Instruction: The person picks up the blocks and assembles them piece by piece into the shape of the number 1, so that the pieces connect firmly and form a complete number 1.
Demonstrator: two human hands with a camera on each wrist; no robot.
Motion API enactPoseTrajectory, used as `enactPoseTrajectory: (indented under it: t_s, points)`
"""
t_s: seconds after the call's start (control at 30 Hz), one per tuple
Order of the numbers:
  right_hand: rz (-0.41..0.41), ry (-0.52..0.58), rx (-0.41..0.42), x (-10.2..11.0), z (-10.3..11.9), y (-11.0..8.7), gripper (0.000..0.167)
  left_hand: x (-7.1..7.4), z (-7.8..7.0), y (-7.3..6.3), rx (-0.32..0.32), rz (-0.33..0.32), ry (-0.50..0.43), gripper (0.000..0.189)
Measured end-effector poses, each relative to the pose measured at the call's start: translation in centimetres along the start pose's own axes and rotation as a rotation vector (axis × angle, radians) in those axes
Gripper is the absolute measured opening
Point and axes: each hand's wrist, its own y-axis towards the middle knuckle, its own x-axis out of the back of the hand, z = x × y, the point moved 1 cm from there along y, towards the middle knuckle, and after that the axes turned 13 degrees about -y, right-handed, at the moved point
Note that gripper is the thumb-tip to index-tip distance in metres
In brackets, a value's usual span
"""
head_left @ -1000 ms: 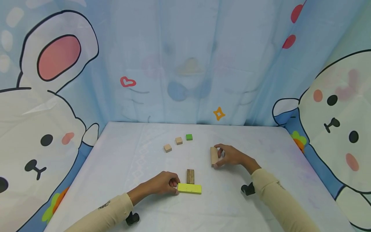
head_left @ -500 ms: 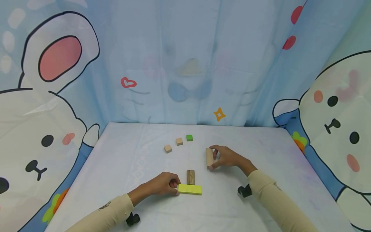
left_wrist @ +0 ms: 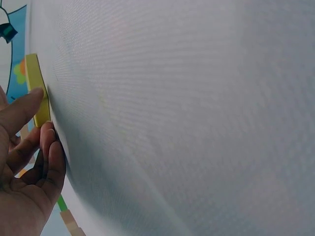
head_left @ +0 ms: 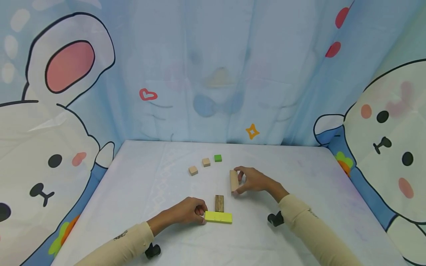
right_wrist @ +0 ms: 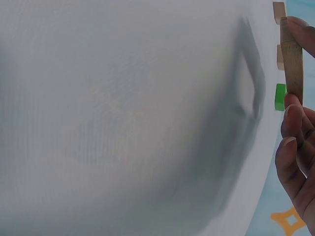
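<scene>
My left hand [head_left: 189, 211] pinches the left end of a long yellow block [head_left: 218, 217], which lies flat and crosswise on the white table. In the left wrist view, the thumb lies along the yellow block [left_wrist: 37, 88] and the other fingers bunch at its end. Behind it, end-on and right at its far side, lies a darker brown wooden block [head_left: 219, 203]. My right hand [head_left: 254, 180] holds a plain wooden block [head_left: 234, 181] lengthwise between thumb and fingertips. This plain block [right_wrist: 294, 66] casts a separate shadow on the cloth in the right wrist view.
Two small pale wooden cubes [head_left: 193, 170] and a green cube [head_left: 217, 158] stand in a slanting row toward the back of the white table [head_left: 159, 166]. A blue cartoon-printed curtain [head_left: 213, 74] hangs behind the table's far edge.
My right hand has moved left with the plain wooden block, bringing it nearer the brown block. The left hand and the yellow block have stayed in place.
</scene>
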Motion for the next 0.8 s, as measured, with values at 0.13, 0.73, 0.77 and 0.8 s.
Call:
enactPoseTrajectory:
  t_s: [0.13, 0.73, 0.77, 0.8]
  points:
    - [0.001, -0.002, 0.015, 0.0, 0.7, 0.1, 0.095, 0.0, -0.1, 0.0, 0.002, 0.000, 0.002, 0.021]
    - [-0.010, -0.022, 0.004, -0.9, 2.5, 0.7, 0.094, -0.1, -0.2, 0.0, 0.015, -0.006, 0.022, 0.021]
    - [-0.009, -0.021, 0.001, -1.0, 2.6, 0.8, 0.094, -0.1, -0.2, 0.0, 0.014, -0.005, 0.023, 0.021]
    - [-0.007, -0.024, 0.000, -1.0, 2.6, 0.8, 0.094, -0.1, -0.3, 0.0, 0.013, -0.005, 0.023, 0.021]
